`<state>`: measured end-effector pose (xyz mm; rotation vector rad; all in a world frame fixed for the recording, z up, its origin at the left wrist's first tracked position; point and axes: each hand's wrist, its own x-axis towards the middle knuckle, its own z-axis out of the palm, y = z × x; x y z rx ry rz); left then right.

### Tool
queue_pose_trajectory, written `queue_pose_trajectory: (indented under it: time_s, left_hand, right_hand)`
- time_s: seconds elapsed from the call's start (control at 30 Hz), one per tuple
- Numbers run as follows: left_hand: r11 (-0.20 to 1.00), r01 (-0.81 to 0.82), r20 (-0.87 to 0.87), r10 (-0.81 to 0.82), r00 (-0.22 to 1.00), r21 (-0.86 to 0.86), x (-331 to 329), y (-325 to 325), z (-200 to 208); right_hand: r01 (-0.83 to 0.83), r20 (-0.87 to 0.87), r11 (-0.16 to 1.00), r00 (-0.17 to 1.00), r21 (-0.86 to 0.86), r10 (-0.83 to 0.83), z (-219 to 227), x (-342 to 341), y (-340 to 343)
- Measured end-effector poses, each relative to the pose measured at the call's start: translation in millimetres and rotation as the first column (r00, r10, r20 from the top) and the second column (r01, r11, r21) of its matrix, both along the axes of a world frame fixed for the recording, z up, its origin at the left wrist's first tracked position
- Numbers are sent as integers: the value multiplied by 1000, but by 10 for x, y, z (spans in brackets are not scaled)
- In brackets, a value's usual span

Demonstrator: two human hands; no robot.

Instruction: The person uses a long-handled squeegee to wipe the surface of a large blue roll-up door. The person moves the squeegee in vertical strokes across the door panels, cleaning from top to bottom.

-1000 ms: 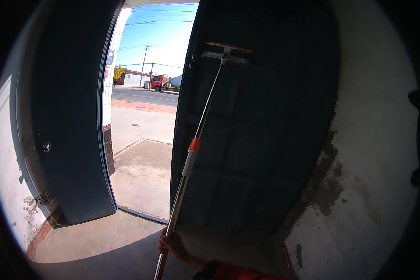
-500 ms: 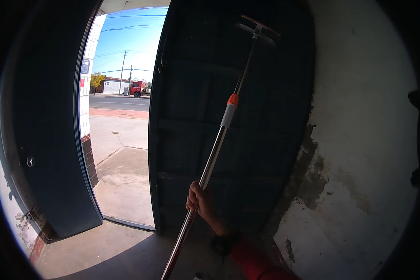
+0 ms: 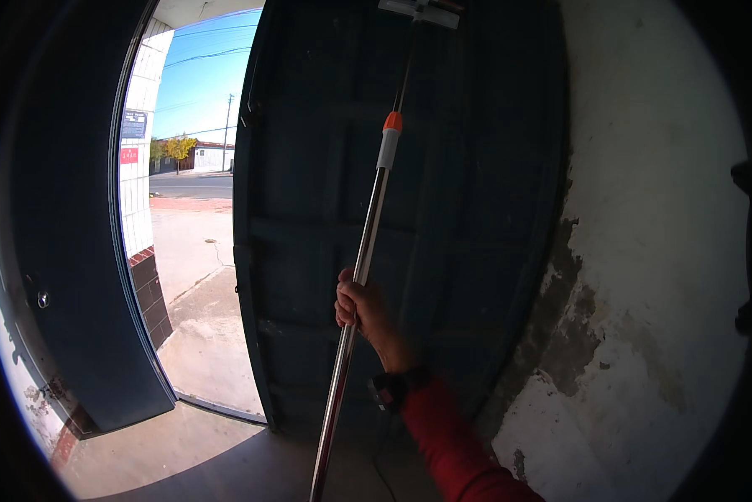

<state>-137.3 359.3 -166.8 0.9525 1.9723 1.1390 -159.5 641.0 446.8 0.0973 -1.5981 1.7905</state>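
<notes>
My right hand point(image 3: 359, 303) is wrapped round the silver telescopic pole point(image 3: 368, 226) of a long-handled squeegee, at about its middle. Higher up the pole sits a grey collar with an orange tip point(image 3: 393, 123). At the top edge of the view, the flat crosswise squeegee head point(image 3: 426, 12) is against or just in front of the dark door leaf point(image 3: 309, 184); contact cannot be made out. The pole leans slightly right toward its top, and its lower end runs out of view. A dark watch point(image 3: 390, 390) and a red sleeve cover my right wrist and arm. My left hand is out of sight.
Left of the door leaf, the doorway opens on sunlit concrete point(image 3: 196, 243) and a road. Another dark door leaf point(image 3: 75, 251) with a round lock stands at left. To the right is a white wall point(image 3: 644, 209) with peeling plaster. A thin cable point(image 3: 384, 473) hangs near the floor.
My right hand has risen with the squeegee. Its head has moved up and left, partly past the top edge. The view has turned a little to the right.
</notes>
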Motion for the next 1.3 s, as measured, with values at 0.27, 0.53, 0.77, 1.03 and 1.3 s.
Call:
queue_pose_trajectory:
  time_s: [0.27, 0.53, 0.77, 1.03, 1.3]
  left_hand:
    - [997, -72, -85, 70, 994, -20, 549, -493, -231]
    - [997, -74, -170, 67, 983, -35, 712, -1378, -224]
    - [996, -58, -204, 44, 978, -61, 587, -1247, -111]
    - [995, -42, -252, 17, 968, -92, 392, -1445, -272]
    - [981, -67, -302, 8, 953, -185, 340, -2952, -521]
  right_hand:
    - [-166, -35, 972, 986, -166, 163, -1136, 332, -434]
    - [-166, -57, 960, 986, -225, 157, -1283, 439, -1110]
    - [106, -203, 993, 973, -42, -113, -106, 402, -706]
    - [96, 91, 993, 992, -69, -89, -1315, 344, -1278]
    - [-129, 138, 972, 978, -197, 158, -2519, 316, -2207]
